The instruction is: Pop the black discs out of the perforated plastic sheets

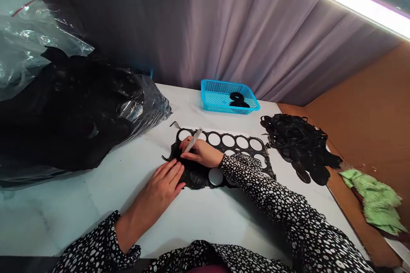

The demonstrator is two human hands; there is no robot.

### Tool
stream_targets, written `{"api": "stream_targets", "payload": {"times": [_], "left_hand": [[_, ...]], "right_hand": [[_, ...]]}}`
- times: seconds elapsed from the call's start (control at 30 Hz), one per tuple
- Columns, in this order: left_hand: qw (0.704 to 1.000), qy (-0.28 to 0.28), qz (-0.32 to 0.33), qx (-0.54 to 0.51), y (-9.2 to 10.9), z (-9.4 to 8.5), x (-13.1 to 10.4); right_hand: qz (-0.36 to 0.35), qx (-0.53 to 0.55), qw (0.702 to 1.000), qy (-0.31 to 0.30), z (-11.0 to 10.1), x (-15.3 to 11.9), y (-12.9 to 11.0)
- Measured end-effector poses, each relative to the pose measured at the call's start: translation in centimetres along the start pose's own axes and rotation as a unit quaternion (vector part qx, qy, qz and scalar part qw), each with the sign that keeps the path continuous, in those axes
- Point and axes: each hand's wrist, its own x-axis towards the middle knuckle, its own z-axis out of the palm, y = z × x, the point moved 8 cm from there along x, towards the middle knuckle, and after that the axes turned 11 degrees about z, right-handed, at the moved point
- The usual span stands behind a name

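My right hand (201, 152) grips a slim silvery tool (194, 139), held slanted like a pen; its kind is unclear and its lower tip is hidden. Under it lies a black sheet (196, 179) with rows of round openings. White surface shows through many of the openings, and a grey disc (215, 176) sits in one near the front edge. Fingers stretched flat, my left hand (166, 179) presses the sheet's left front part. My right forearm covers part of the sheet's right side.
A blue perforated basket (230, 110) with black rings (237, 97) stands behind the sheet. A large plastic bag of black pieces (73, 111) fills the left. At right are a heap of black scraps (294, 140) and a green cloth (373, 200), beside a brown panel (368, 115).
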Motion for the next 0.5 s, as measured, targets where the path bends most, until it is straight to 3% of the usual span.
{"api": "stream_targets", "payload": {"times": [0.5], "left_hand": [[1.000, -0.014, -0.007, -0.013, -0.02, -0.02, -0.04]], "right_hand": [[-0.011, -0.035, 0.999, 0.009, 0.40, 0.04, -0.24]]}}
